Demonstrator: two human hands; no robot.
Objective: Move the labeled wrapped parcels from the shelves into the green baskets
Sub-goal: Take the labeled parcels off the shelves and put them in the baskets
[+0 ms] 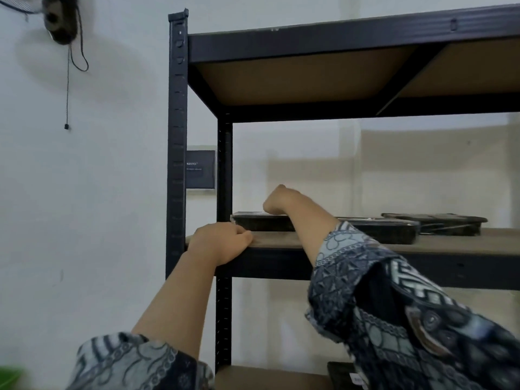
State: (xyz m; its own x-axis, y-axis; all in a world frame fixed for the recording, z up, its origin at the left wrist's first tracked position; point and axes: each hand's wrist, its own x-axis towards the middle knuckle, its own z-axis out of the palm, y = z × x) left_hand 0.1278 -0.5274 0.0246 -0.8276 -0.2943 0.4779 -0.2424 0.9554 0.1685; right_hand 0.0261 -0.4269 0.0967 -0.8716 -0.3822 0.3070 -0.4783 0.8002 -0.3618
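Observation:
Three flat black wrapped parcels lie on the middle shelf board point(281, 240) of a black metal rack. My right hand point(277, 204) reaches over the top of the leftmost parcel point(261, 223), fingers curled down behind it and hidden. A second parcel point(385, 232) sits behind my forearm, and a third parcel point(439, 223) lies further right. My left hand point(221, 242) rests curled on the shelf's front left edge, close to the leftmost parcel's corner. Another black parcel point(342, 374) shows on the shelf below. A sliver of green basket point(9, 375) is at the bottom left corner.
The rack's black upright posts point(177, 136) stand at the left, with an upper shelf point(309, 77) overhead. A white wall is behind and to the left. A wall fan point(60, 21) with a hanging pull cord is at the top left.

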